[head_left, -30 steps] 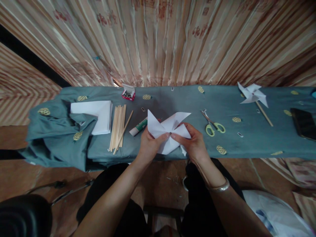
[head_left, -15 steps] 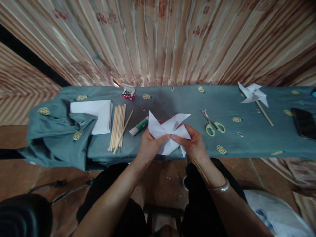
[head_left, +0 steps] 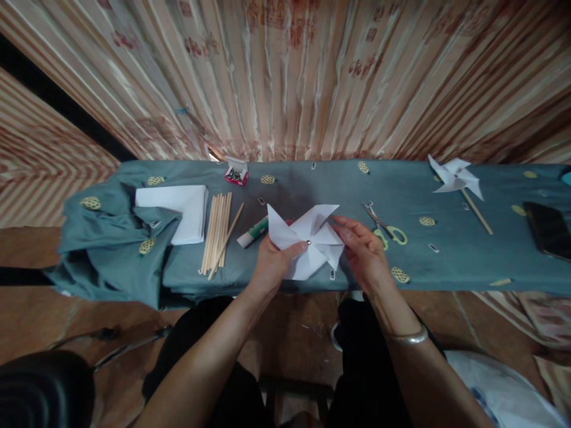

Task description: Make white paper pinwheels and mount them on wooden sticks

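A white paper pinwheel (head_left: 306,261) is in front of me, with a small metal pin at its centre. My left hand (head_left: 274,258) grips it from the left, the thumb pressed beside the pin and the fingers hidden underneath. Along the right blades, my right hand (head_left: 366,249) has its fingers loosely apart; whether a fingertip touches the paper I cannot tell. Just left of the pinwheel lies a green and white glue stick (head_left: 253,232), partly covered by it. Scissors (head_left: 395,235) with yellow-green handles lie right behind my right hand.
Several wooden sticks (head_left: 216,232) lie left, beside folded white paper (head_left: 194,217). Behind them stands an open red box of metal pins (head_left: 236,173). A second pinwheel on a stick (head_left: 457,175) and a black phone (head_left: 546,229) lie right on the green cloth (head_left: 464,255).
My right hand has let go of the pinwheel's centre and moved slightly right, its fingers opening. The left hand keeps its grip. The view has shifted a little.
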{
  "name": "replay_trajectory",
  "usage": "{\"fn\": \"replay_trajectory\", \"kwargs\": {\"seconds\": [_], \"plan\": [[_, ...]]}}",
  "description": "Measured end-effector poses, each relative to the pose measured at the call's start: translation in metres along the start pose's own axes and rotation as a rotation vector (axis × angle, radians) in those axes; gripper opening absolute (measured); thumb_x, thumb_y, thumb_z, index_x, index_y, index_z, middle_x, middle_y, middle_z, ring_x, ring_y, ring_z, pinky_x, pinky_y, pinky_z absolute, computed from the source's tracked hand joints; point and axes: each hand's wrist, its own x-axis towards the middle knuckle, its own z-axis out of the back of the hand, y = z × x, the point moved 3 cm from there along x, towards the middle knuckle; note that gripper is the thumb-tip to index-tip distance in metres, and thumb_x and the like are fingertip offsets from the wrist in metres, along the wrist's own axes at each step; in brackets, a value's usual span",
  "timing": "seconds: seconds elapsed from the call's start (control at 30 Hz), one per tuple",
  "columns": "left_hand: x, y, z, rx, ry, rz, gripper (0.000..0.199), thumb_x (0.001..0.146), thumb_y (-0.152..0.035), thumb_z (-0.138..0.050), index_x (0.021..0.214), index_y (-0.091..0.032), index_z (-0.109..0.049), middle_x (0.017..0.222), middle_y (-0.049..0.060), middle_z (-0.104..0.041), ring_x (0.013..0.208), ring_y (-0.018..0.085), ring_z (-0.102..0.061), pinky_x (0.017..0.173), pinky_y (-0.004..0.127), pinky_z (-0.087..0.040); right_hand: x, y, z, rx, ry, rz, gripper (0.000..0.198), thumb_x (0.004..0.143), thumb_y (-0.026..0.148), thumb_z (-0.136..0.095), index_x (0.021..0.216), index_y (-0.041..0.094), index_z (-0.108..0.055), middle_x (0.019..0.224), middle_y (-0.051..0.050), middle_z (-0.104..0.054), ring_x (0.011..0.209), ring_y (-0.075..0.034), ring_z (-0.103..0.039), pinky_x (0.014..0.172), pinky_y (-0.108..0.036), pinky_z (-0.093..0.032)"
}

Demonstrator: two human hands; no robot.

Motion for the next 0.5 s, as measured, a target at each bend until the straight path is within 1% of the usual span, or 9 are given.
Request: {"fn": "replay_trajectory", "kwargs": {"seconds": [0.07, 0.13, 0.2, 0.3, 0.4, 0.5], "plan": [[0.000, -0.003, 0.001, 0.049, -0.006, -0.027, 0.065, 0.048, -0.021, -0.086, 0.109, -0.011, -0.064, 0.088, 0.004, -0.072, 0.076, 0.017, -0.065, 0.075, 0.030, -0.051, 0.001, 0.001, 0.001, -0.028, 0.020, 0.006, 0.044, 0.062, 0.045, -0.082, 0.097, 0.023, -0.069, 0.087, -0.003, -0.074, 0.077, -0.018, -0.067, 0.072, -0.031, -0.053], [-0.001, -0.005, 0.001, 0.092, -0.002, -0.044, 0.065, 0.049, -0.021, -0.085, 0.110, -0.011, -0.063, 0.085, 0.003, -0.071, 0.074, 0.016, -0.063, 0.072, 0.028, -0.051, 0.000, -0.001, 0.000, -0.086, 0.072, -0.031, 0.038, 0.058, 0.043, -0.084, 0.087, 0.022, -0.071, 0.077, -0.001, -0.073, 0.069, -0.016, -0.065, 0.065, -0.030, -0.052], [-0.002, -0.006, 0.001, 0.121, 0.009, -0.054, 0.064, 0.049, -0.021, -0.085, 0.109, -0.011, -0.064, 0.084, 0.002, -0.071, 0.074, 0.015, -0.062, 0.071, 0.027, -0.051, -0.001, -0.003, -0.002, -0.157, 0.127, -0.090, 0.032, 0.058, 0.043, -0.084, 0.077, 0.019, -0.073, 0.066, 0.001, -0.070, 0.060, -0.014, -0.060, 0.057, -0.028, -0.048], [-0.005, -0.006, 0.000, 0.144, 0.038, -0.057, 0.064, 0.051, -0.023, -0.085, 0.109, -0.012, -0.063, 0.083, 0.002, -0.070, 0.072, 0.015, -0.062, 0.069, 0.027, -0.050, -0.002, -0.007, -0.003, -0.158, 0.171, -0.165, 0.031, 0.057, 0.041, -0.085, 0.074, 0.018, -0.075, 0.064, 0.001, -0.070, 0.055, -0.012, -0.057, 0.055, -0.026, -0.045], [-0.006, -0.004, 0.000, 0.160, 0.057, -0.049, 0.062, 0.053, -0.026, -0.084, 0.110, -0.012, -0.063, 0.082, 0.002, -0.070, 0.071, 0.016, -0.062, 0.067, 0.027, -0.050, -0.004, -0.010, -0.006, -0.105, 0.172, -0.216, 0.031, 0.054, 0.040, -0.087, 0.074, 0.018, -0.076, 0.067, 0.000, -0.072, 0.056, -0.013, -0.058, 0.057, -0.028, -0.047], [-0.006, -0.003, 0.001, 0.177, 0.053, -0.077, 0.060, 0.053, -0.027, -0.084, 0.107, -0.013, -0.063, 0.083, 0.002, -0.070, 0.072, 0.016, -0.062, 0.067, 0.026, -0.050, -0.005, -0.013, -0.009, -0.125, 0.140, -0.212, 0.031, 0.052, 0.040, -0.088, 0.067, 0.017, -0.073, 0.060, 0.000, -0.069, 0.052, -0.012, -0.056, 0.054, -0.027, -0.045]]}}
